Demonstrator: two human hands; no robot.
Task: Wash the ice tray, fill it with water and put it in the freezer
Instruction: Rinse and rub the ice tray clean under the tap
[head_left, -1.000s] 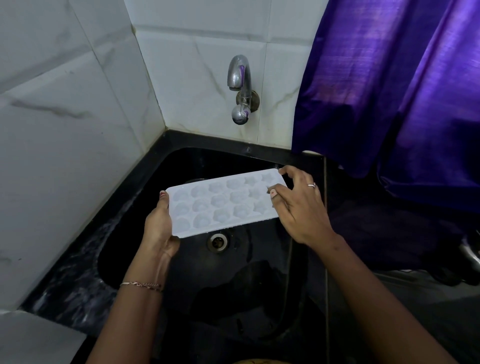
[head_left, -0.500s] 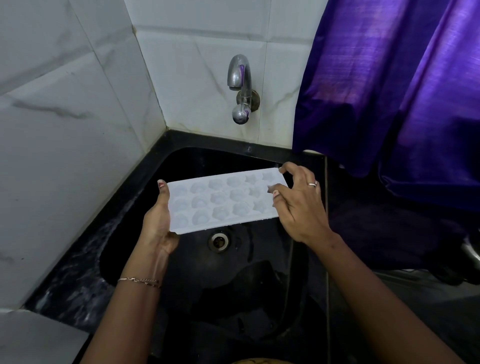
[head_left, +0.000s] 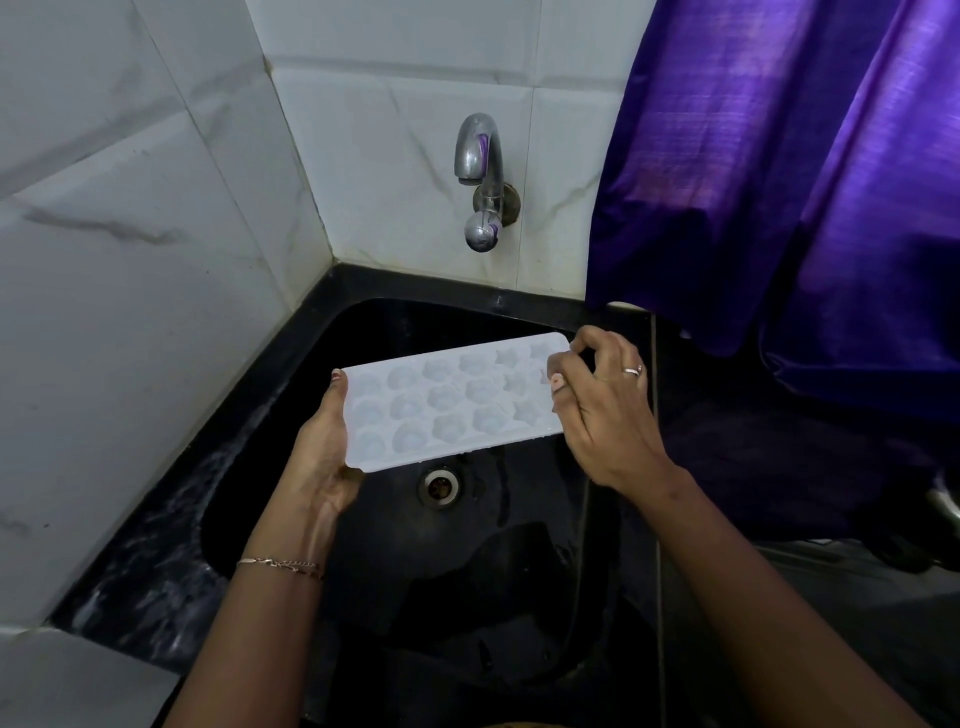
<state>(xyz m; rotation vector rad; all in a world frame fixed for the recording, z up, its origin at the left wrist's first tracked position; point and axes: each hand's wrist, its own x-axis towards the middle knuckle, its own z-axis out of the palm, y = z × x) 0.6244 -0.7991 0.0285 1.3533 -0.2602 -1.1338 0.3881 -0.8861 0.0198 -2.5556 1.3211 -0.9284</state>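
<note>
We hold one white ice tray (head_left: 452, 405) with both hands over one black sink (head_left: 467, 291). The tray is level and cups up, showing three rows of moulded cups. Our left hand (head_left: 324, 457) cradles its left short end, fingers underneath and the thumb laid along the edge. Our right hand (head_left: 602, 415) pinches the right end, thumb on top and fingers curled at the far corner. There is one ring (head_left: 632, 370) on the right hand and one bracelet (head_left: 280, 565) on the left wrist.

The tray hangs clear of every basin wall, its near long edge just above the single drain (head_left: 439, 484). The one tap (head_left: 480, 182) stands higher and farther back. The tiled wall (head_left: 130, 260) is well apart on the left, and the purple curtain (head_left: 779, 182) hangs near our right hand.
</note>
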